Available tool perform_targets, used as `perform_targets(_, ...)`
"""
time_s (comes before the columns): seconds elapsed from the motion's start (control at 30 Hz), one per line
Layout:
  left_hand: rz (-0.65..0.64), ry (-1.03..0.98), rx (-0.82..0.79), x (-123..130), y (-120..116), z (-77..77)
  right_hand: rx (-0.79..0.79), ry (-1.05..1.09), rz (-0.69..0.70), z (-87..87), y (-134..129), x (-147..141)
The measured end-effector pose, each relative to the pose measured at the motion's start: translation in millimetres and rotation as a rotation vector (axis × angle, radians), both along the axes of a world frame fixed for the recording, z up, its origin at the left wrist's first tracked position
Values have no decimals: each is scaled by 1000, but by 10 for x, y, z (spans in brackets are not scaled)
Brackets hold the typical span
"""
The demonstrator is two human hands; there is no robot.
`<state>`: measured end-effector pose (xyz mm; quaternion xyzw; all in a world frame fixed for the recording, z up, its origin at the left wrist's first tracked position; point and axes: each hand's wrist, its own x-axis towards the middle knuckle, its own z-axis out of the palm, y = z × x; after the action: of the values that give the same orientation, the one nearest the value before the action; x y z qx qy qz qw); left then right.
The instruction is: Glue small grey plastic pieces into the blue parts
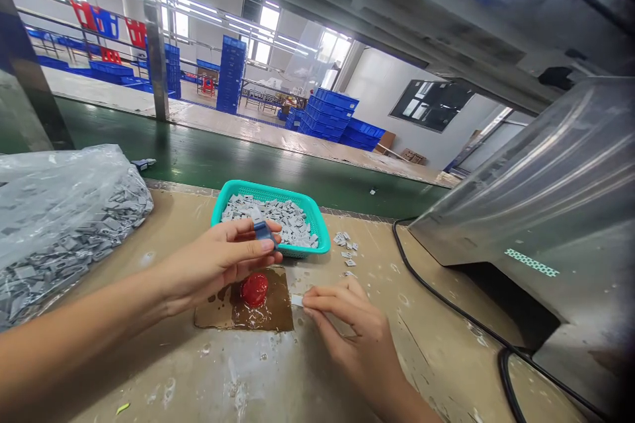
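Note:
My left hand (233, 248) is closed around a small dark blue plastic part (264, 232), held in front of a turquoise basket (322, 231) of small grey plastic pieces (278, 215). Lower and to the right, my right hand (350, 317) pinches a small light grey plastic piece (296, 301) between thumb and fingertips. Below my left hand, a glossy red lump (254, 289) sits on a wet brown square sheet (275, 317). The right hand's piece is beside that sheet's right edge.
A clear plastic bag (74, 211) full of grey pieces lies at left. Several loose pieces (346, 239) are right of the basket. A black cable (436, 287) runs beside a metal housing (536, 211). Behind the table is a green conveyor belt (198, 145).

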<state>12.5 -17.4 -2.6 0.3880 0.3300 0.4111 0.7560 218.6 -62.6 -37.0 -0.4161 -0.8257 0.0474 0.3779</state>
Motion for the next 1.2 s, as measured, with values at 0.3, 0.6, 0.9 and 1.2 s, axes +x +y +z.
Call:
perform_targets(0.3,-22,34,-70,-38,7,46,123,-6,-14,318,62,-15)
perform_targets(0.6,21,323,224,-36,12,9,-128,26,-16,203,74,-12)
perform_targets(0.9,-48,417,331,23,-53,27,-265,441,1,445,84,-258)
perform_targets(1.2,27,325,374,70,-128,0,-1,150,-74,442,60,-334)
